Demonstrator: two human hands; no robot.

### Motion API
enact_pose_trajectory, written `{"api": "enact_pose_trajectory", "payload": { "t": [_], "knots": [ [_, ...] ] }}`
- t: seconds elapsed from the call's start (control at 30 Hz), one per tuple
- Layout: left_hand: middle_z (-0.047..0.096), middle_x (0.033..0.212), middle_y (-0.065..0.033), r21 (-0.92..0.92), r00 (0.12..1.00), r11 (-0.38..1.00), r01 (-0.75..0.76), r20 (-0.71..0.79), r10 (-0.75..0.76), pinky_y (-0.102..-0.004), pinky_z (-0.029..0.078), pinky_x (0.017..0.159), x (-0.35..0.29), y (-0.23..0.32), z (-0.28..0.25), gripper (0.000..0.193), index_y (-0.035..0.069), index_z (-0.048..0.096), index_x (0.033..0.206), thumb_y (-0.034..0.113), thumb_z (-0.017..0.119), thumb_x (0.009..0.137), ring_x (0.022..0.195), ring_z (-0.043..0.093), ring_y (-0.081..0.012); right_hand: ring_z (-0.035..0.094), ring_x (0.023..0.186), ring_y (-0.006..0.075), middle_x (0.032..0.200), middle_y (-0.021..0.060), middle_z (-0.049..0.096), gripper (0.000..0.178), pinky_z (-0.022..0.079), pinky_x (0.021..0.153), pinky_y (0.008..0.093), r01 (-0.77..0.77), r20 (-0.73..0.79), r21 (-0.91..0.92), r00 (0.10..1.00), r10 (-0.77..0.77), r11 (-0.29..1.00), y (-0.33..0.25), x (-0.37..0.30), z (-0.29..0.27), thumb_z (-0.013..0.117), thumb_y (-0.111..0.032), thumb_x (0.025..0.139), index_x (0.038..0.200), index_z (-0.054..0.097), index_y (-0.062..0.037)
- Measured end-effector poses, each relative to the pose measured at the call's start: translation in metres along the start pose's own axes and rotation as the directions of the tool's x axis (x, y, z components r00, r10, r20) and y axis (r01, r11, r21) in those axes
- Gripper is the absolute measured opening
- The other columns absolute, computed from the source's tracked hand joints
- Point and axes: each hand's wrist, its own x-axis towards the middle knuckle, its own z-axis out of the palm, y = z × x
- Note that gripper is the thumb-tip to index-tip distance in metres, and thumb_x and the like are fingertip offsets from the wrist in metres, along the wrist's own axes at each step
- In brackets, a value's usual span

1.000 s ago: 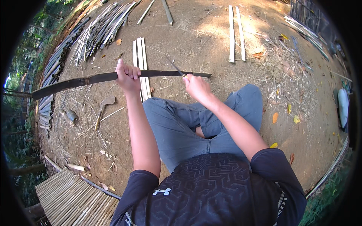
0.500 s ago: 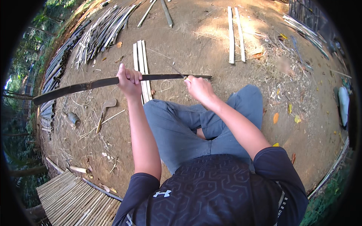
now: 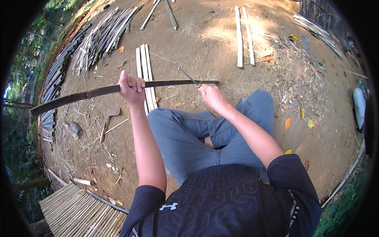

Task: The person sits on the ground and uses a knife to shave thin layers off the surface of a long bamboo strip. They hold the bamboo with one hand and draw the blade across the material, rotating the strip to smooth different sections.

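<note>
Left hand (image 3: pixel 131 89) is clasping a long, flat, dark-brown bamboo strip (image 3: pixel 104 89), fingers wrapping it and thumb pointing toward 12 o'clock. From where I am standing behind the sitter, with 12 o'clock straight ahead, the strip's long axis is running from just below 9 o'clock to 3 o'clock, its longer portion extending left of that hand. Right hand (image 3: pixel 213 96) is closing in a fist around the handle of a thin, grey-bladed knife (image 3: pixel 187 75); the blade is crossing the strip near its right end and pointing toward 10 o'clock. That end is lying just beyond the right hand, the nearer one, at 12 o'clock from it. I cannot tell whether the right fingers are touching the strip. Left forearm is rising toward 12 o'clock; right forearm is angling toward 10 to 11 o'clock.
</note>
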Motion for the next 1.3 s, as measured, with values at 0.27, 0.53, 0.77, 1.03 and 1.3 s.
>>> {"api": "enact_pose_trajectory", "payload": {
  "t": [0.27, 0.53, 0.77, 1.03, 1.3],
  "knots": [
    [0.027, 0.050, 0.0024, -0.028, 0.987, 0.999, -0.031, -0.160, 0.026, -0.0294, 0.034, 0.046, 0.005, -0.005, 0.007, 0.038, 0.014, 0.034, 0.066, 0.027, 0.050, 0.098, 0.040, 0.030, -0.0103, 0.066, 0.096, 0.0403, 0.098, 0.0236, 0.068, 0.039, 0.051, 0.084, 0.0504, -0.238, 0.024, -0.012, 0.971, 0.238, 0.971, 0.054, 0.029, 0.025, 0.049, -0.036, 0.097, 0.103, 0.067, -0.0022],
    [0.026, 0.052, 0.0023, 0.118, 0.900, 0.985, -0.126, -0.404, 0.164, -0.0296, 0.034, 0.048, 0.007, -0.011, 0.031, 0.040, 0.014, 0.035, 0.068, 0.033, 0.050, 0.100, 0.043, 0.030, -0.0118, 0.062, 0.101, 0.0442, 0.103, 0.0258, 0.067, 0.040, 0.046, 0.091, 0.0483, -0.446, 0.200, 0.292, 0.894, 0.402, 0.846, 0.147, 0.020, 0.070, 0.046, -0.034, 0.098, 0.105, 0.065, 0.0011],
    [0.027, 0.052, 0.0023, 0.134, 0.895, 0.981, -0.139, -0.408, 0.183, -0.0305, 0.035, 0.048, 0.006, -0.015, 0.026, 0.040, 0.013, 0.036, 0.067, 0.032, 0.051, 0.099, 0.043, 0.030, -0.0115, 0.048, 0.047, 0.0107, 0.081, 0.0075, 0.060, 0.030, 0.040, 0.038, 0.0276, -0.526, 0.370, 0.638, 0.850, 0.375, 0.562, 0.127, 0.007, 0.010, 0.043, -0.029, 0.100, 0.103, 0.050, -0.0006],
    [0.032, 0.051, 0.0007, 0.066, 0.924, 0.984, -0.163, -0.340, 0.176, -0.0310, 0.036, 0.046, 0.015, -0.020, 0.062, 0.042, 0.011, 0.037, 0.065, 0.031, 0.052, 0.099, 0.042, 0.035, -0.0117, 0.057, 0.097, 0.0287, 0.116, 0.0215, 0.052, 0.050, 0.051, 0.080, 0.0422, -0.585, 0.250, 0.459, 0.807, 0.535, 0.669, 0.179, 0.041, 0.020, 0.043, -0.029, 0.100, 0.139, 0.029, -0.0021],
    [0.032, 0.055, 0.0005, 0.156, 0.941, 0.967, -0.199, -0.246, 0.234, -0.0328, 0.038, 0.048, 0.007, -0.012, 0.050, 0.039, 0.011, 0.036, 0.069, 0.029, 0.052, 0.098, 0.044, 0.035, -0.0118, 0.033, 0.139, 0.0356, 0.151, 0.0217, 0.030, 0.062, 0.028, 0.114, 0.0465, 0.694, 0.164, 0.207, 0.670, -0.724, 0.690, 0.000, -0.087, 0.054, 0.046, -0.042, 0.099, 0.150, 0.028, -0.0132]
  ]
}}
